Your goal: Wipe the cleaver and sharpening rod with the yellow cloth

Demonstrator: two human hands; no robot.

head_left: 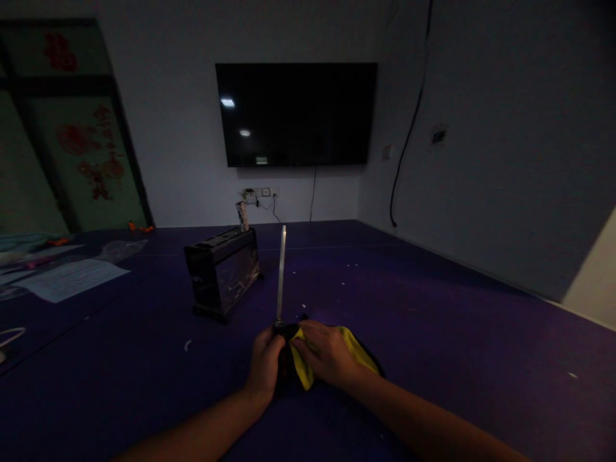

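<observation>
right: open purple floor (457, 308) | ahead-left: black case (238, 279) blocks | ahead-centre: upright metal rod (282, 276) juts up

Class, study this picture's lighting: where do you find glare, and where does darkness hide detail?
Head view: dim overall, with ceiling-light reflections glaring on the black screen; head view: the metal rod stands out bright; head view: darkness beside the left hand hides what lies beneath the rod.

Your shiny metal rod (281, 279) and soft, matt cloth (359, 350)
You see a box (224, 269) with a glossy, plastic-looking side, a mirror-smooth television (296, 115), a matt paper sheet (77, 279), some crinkled, clear plastic wrap (120, 249), a smooth-looking floor (433, 333) and a wall (168, 128) with a dull, matt finish.
</observation>
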